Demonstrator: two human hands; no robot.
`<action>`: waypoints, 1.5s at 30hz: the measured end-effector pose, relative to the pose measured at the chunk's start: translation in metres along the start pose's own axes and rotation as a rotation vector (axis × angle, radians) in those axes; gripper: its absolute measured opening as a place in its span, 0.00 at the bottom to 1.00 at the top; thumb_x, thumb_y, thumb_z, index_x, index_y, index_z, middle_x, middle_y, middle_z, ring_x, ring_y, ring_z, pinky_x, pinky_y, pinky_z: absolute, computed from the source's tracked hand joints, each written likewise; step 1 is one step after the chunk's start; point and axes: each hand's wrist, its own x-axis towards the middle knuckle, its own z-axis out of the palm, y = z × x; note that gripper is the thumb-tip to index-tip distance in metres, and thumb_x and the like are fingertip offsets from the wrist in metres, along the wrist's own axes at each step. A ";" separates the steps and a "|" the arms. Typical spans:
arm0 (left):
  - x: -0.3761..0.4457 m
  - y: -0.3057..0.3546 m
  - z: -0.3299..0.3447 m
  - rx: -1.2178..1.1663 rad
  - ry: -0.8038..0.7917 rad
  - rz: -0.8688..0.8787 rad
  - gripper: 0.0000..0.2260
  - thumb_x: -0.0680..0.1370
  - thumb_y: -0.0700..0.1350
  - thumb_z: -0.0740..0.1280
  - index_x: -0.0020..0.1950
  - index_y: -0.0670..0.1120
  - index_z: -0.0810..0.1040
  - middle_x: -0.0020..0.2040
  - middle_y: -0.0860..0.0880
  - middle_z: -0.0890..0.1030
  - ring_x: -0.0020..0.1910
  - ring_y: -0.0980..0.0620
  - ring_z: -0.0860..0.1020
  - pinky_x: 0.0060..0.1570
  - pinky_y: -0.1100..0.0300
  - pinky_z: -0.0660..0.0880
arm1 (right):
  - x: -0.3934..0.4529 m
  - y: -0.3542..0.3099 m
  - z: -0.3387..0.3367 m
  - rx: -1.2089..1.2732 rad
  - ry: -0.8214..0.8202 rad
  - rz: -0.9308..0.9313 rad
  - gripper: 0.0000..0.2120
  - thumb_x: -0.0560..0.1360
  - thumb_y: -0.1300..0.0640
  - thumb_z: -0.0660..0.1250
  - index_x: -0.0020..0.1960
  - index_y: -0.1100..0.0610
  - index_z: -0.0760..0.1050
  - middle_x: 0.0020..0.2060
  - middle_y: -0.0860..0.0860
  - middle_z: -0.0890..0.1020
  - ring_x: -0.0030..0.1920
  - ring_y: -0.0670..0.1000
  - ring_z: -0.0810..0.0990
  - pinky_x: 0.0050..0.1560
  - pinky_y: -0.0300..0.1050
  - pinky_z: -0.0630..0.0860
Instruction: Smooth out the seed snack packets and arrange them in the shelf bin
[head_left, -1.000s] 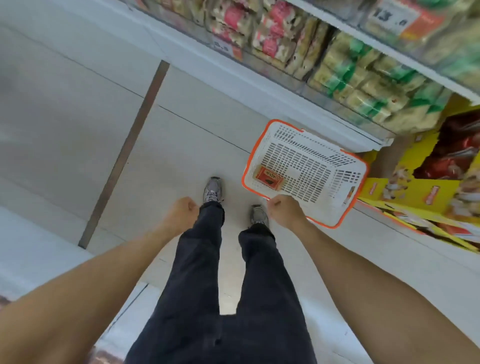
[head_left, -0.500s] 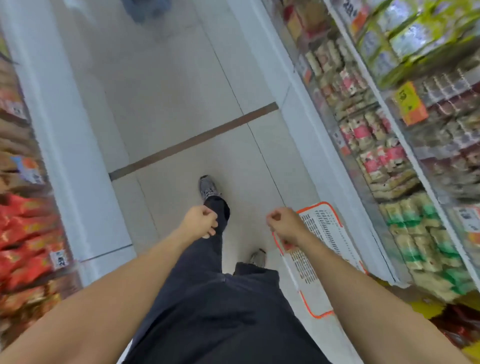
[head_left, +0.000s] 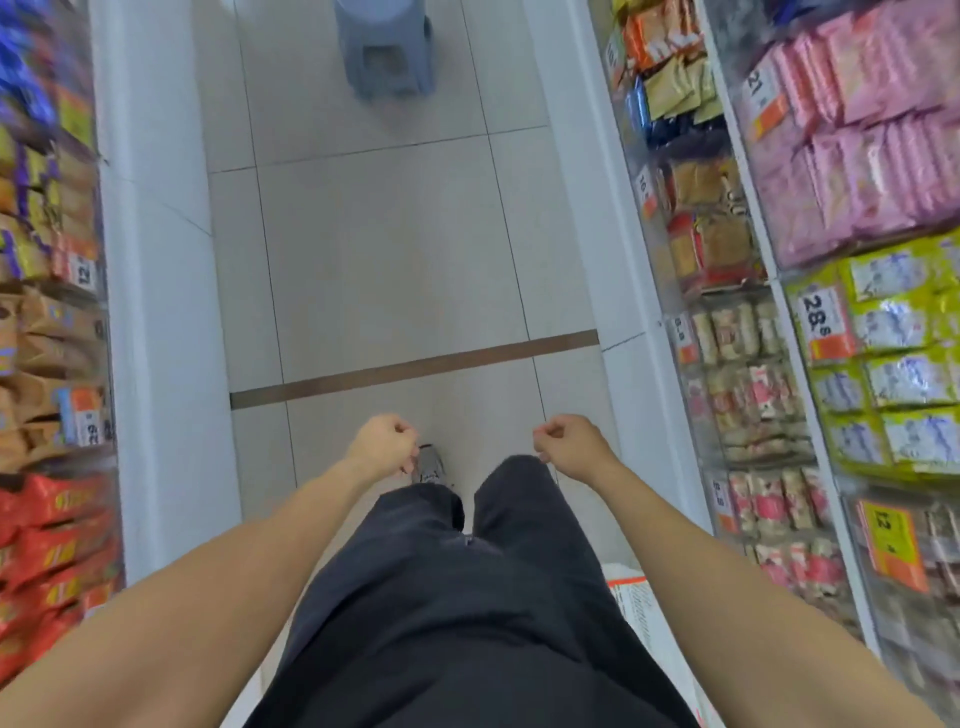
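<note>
I am standing in a shop aisle, looking down the floor between two shelf units. My left hand (head_left: 384, 447) and my right hand (head_left: 569, 447) are both held out in front of my legs, fingers curled into fists with nothing in them. Snack packets fill the right shelf bins: yellow-green packets (head_left: 893, 332), pink packets (head_left: 857, 130) and small pink-and-beige packets (head_left: 763, 395) lower down. Neither hand touches any packet. A corner of the white and orange basket (head_left: 631, 597) shows on the floor beside my right leg.
A grey plastic stool (head_left: 384, 47) stands in the aisle far ahead. The left shelf unit holds red packets (head_left: 47, 545) and brown ones (head_left: 47, 332). A brown strip (head_left: 415, 366) crosses the tiled floor just ahead of my feet.
My view has swung from the basket and the low shelf to face along the aisle. The basket has slid to the lower right, mostly out of sight. Both hands stay curled and empty.
</note>
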 end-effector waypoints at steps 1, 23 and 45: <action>0.012 0.018 -0.010 -0.017 0.007 -0.002 0.07 0.82 0.37 0.59 0.46 0.40 0.74 0.40 0.42 0.80 0.32 0.47 0.76 0.34 0.58 0.75 | 0.011 -0.016 -0.013 -0.004 -0.002 -0.009 0.08 0.80 0.58 0.63 0.49 0.60 0.80 0.47 0.57 0.84 0.50 0.56 0.83 0.50 0.47 0.78; 0.246 0.424 -0.182 -0.142 0.173 -0.026 0.10 0.82 0.40 0.59 0.53 0.37 0.78 0.46 0.40 0.83 0.35 0.46 0.79 0.32 0.60 0.73 | 0.330 -0.334 -0.322 -0.218 -0.091 -0.172 0.15 0.79 0.61 0.61 0.57 0.73 0.76 0.53 0.67 0.82 0.55 0.66 0.81 0.57 0.60 0.77; 0.505 0.677 -0.480 -0.147 0.064 0.052 0.05 0.81 0.39 0.61 0.49 0.39 0.74 0.41 0.45 0.80 0.31 0.48 0.77 0.30 0.59 0.71 | 0.531 -0.711 -0.432 -0.104 0.014 -0.125 0.10 0.80 0.57 0.62 0.41 0.54 0.77 0.42 0.53 0.84 0.46 0.56 0.84 0.52 0.51 0.78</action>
